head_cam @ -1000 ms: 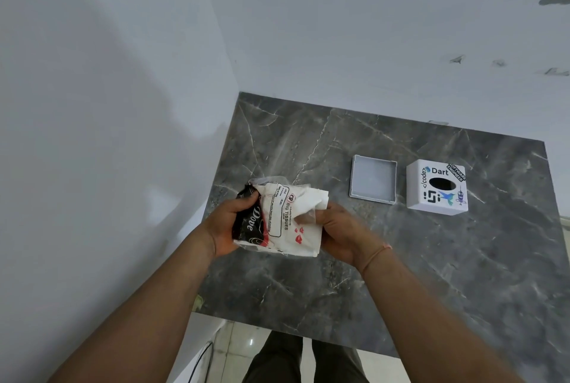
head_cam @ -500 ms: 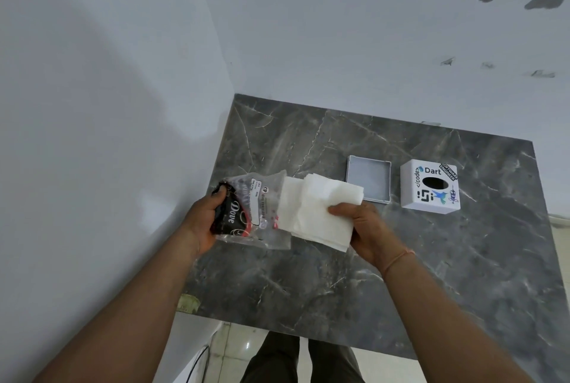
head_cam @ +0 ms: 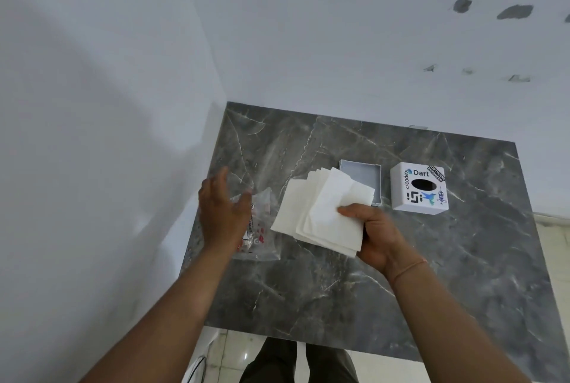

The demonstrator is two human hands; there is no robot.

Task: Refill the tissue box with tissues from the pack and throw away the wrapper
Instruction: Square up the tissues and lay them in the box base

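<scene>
My right hand [head_cam: 377,236] grips a fanned stack of white tissues [head_cam: 320,213] by its near right corner, above the table. My left hand [head_cam: 222,206] hovers with fingers spread over the clear plastic wrapper [head_cam: 260,228], which lies flat on the table at the left; it holds nothing. The white tissue box cover [head_cam: 417,188], printed with stickers and a dark oval hole on top, stands to the right. Its shallow grey base tray [head_cam: 365,175] lies open just behind the tissues, partly hidden by them.
A dark grey marble table [head_cam: 339,290] sits in a corner, with white walls at the left and behind. Its near edge runs above my legs and a tiled floor. A cable hangs by the near left corner.
My right hand pulled the tissues fully out of the wrapper and moved them right. My left hand let go of the wrapper, which now lies on the table.
</scene>
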